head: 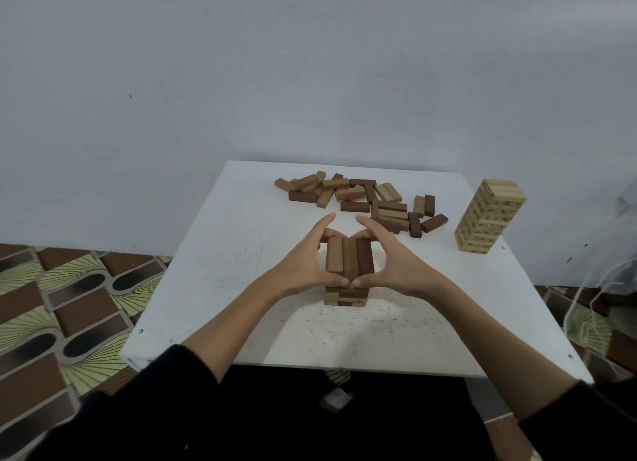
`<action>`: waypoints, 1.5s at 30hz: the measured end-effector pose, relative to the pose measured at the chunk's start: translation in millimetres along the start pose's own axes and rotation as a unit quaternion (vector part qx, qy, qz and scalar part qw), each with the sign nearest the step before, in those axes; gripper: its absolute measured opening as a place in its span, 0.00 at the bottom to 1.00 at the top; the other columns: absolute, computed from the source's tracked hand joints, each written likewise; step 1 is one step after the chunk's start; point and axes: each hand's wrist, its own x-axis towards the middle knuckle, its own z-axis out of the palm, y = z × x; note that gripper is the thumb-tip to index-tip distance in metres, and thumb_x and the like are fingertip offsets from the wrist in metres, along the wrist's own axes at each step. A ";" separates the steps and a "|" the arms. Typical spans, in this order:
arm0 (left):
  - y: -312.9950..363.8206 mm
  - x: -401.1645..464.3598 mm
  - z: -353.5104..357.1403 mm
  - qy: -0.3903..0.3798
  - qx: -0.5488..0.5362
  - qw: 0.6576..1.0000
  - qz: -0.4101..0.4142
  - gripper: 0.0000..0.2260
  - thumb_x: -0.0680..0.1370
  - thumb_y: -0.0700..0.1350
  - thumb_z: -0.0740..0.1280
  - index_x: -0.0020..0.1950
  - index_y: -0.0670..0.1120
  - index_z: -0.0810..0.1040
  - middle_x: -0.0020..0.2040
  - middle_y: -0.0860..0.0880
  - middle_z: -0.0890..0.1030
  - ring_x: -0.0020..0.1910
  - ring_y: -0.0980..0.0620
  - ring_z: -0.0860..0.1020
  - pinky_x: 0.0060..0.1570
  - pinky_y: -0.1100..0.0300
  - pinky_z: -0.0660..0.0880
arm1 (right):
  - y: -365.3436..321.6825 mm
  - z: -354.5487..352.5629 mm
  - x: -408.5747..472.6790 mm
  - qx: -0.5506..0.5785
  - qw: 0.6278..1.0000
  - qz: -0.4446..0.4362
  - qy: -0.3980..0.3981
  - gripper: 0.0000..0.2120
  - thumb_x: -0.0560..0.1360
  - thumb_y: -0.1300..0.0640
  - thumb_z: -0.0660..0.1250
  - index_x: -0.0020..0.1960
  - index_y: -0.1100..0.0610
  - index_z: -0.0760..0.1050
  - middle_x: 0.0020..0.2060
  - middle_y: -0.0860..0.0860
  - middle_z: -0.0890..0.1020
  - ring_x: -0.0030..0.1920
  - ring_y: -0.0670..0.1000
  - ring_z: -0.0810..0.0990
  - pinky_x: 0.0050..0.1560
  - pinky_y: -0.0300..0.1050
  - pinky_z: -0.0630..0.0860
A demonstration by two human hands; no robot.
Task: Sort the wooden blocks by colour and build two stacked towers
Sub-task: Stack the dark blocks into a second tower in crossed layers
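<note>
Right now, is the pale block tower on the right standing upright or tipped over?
Upright: the pale block tower stands alone on the white table, layers stacked.

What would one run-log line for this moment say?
hands: left and right grip brown tower top layer | pale tower: standing, far right | loose blocks: scattered behind | table: white

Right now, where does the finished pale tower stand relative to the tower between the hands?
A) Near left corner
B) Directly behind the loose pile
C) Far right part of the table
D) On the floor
C: the pale tower stands alone at the table's far right, while both hands frame the brown tower at centre.
</note>
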 end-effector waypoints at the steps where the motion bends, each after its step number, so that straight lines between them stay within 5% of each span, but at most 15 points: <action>1: 0.3 0.0 0.3 0.000 -0.001 1.000 0.000 0.48 0.66 0.44 0.79 0.77 0.51 0.50 0.63 0.54 0.70 0.64 0.57 0.67 0.67 0.60 0.59 | -0.3 0.0 0.2 0.001 1.000 0.001 -0.001 0.47 0.65 0.58 0.78 0.75 0.47 0.52 0.60 0.43 0.69 0.65 0.46 0.63 0.64 0.40 0.55; 18: -0.6 1.3 4.3 -0.018 -0.057 0.997 -0.049 0.50 0.65 0.40 0.78 0.77 0.52 0.50 0.62 0.50 0.70 0.65 0.51 0.68 0.72 0.51 0.62 | -8.0 3.5 0.6 0.037 0.998 0.049 -0.021 0.48 0.66 0.64 0.76 0.75 0.50 0.50 0.59 0.44 0.65 0.60 0.44 0.62 0.59 0.38 0.58; 24: -1.0 0.6 4.9 -0.021 -0.074 0.996 -0.044 0.53 0.60 0.49 0.77 0.77 0.52 0.49 0.65 0.51 0.68 0.68 0.53 0.66 0.73 0.50 0.59 | -5.0 3.3 -0.2 0.060 0.997 0.051 -0.018 0.51 0.65 0.61 0.78 0.76 0.49 0.47 0.65 0.48 0.66 0.69 0.50 0.62 0.62 0.39 0.55; 27: -2.0 -2.8 -0.2 -0.014 -0.103 0.994 -0.046 0.61 0.53 0.62 0.79 0.77 0.54 0.47 0.74 0.53 0.61 0.71 0.59 0.57 0.72 0.54 0.55 | -2.7 -0.8 -6.2 0.078 0.996 0.038 -0.025 0.57 0.62 0.46 0.78 0.76 0.46 0.42 0.74 0.47 0.56 0.74 0.49 0.54 0.66 0.43 0.54; 29: -1.7 -6.7 -3.6 0.002 -0.159 0.986 -0.058 0.64 0.51 0.73 0.73 0.77 0.55 0.45 0.75 0.55 0.56 0.72 0.60 0.54 0.68 0.58 0.54 | -3.6 -1.5 -10.1 0.095 0.995 0.035 -0.021 0.54 0.63 0.38 0.72 0.76 0.45 0.40 0.76 0.46 0.50 0.75 0.48 0.50 0.70 0.47 0.53; 31: 0.9 -9.2 -1.4 0.012 -0.211 0.974 -0.081 0.58 0.56 0.80 0.61 0.78 0.53 0.46 0.77 0.56 0.53 0.74 0.59 0.52 0.71 0.58 0.52 | -4.2 3.5 -11.3 0.117 0.992 0.052 0.007 0.40 0.75 0.38 0.60 0.77 0.48 0.41 0.77 0.45 0.48 0.76 0.49 0.48 0.72 0.49 0.51; 34: 4.7 -5.7 9.8 0.040 -0.345 0.928 -0.132 0.45 0.69 0.74 0.46 0.78 0.47 0.48 0.78 0.52 0.54 0.77 0.55 0.52 0.76 0.52 0.46 | -4.7 20.1 -8.4 0.255 0.959 0.109 0.060 0.34 0.76 0.35 0.44 0.77 0.48 0.46 0.77 0.45 0.51 0.76 0.50 0.49 0.75 0.49 0.46; 38: 6.0 -3.3 19.8 0.037 -0.353 0.923 -0.145 0.47 0.71 0.74 0.45 0.77 0.40 0.46 0.76 0.40 0.48 0.76 0.44 0.49 0.76 0.46 0.48 | -8.8 35.9 -6.1 0.378 0.910 0.137 0.096 0.35 0.76 0.34 0.39 0.77 0.54 0.51 0.75 0.50 0.59 0.75 0.52 0.57 0.74 0.51 0.53; 43: 8.0 -5.5 26.4 0.038 -0.341 0.928 -0.142 0.37 0.77 0.67 0.39 0.68 0.42 0.69 0.65 0.44 0.76 0.65 0.50 0.73 0.67 0.54 0.67 | -15.3 41.2 -8.3 0.401 0.900 0.133 0.110 0.33 0.78 0.36 0.39 0.76 0.54 0.53 0.72 0.52 0.66 0.71 0.51 0.65 0.64 0.44 0.63; 45: 10.2 -5.7 27.7 0.025 -0.356 0.924 -0.138 0.35 0.78 0.66 0.39 0.65 0.45 0.72 0.61 0.46 0.79 0.61 0.53 0.76 0.62 0.57 0.71 | -18.0 41.4 -9.1 0.401 0.900 0.134 0.107 0.32 0.78 0.37 0.39 0.76 0.54 0.54 0.70 0.52 0.67 0.69 0.51 0.67 0.60 0.42 0.65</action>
